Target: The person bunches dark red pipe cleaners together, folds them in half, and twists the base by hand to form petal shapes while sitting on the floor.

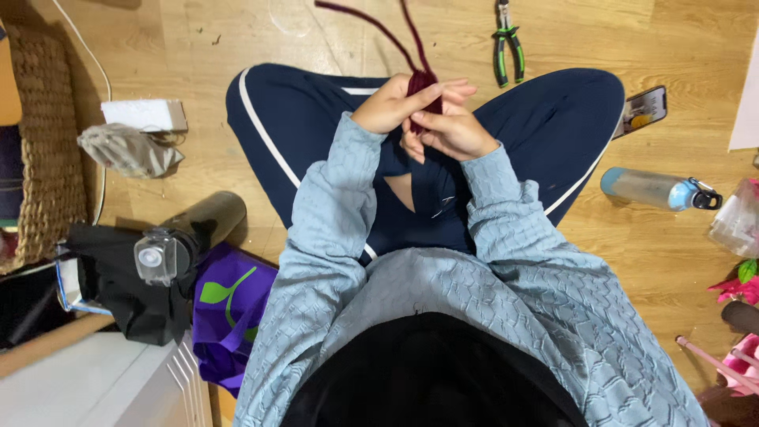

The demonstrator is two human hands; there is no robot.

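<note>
Over your crossed legs, both forearms in pale blue sleeves bend inward so the hands meet above your lap, left hand (391, 104) and right hand (452, 130) touching. Around you on the wood floor: white box (145, 115) far left with a crumpled grey bag (126, 150) just beside it, purple bag (231, 304) with a green leaf mark by your left hip, blue bottle (660, 190) lying to the right, green-handled pliers (507, 49) ahead, phone (644, 109) by your right knee. Both hands are curled nearly shut, fingers pinching a bundle of dark red yarn (423, 85) held between them, two strands trailing away up the floor.
</note>
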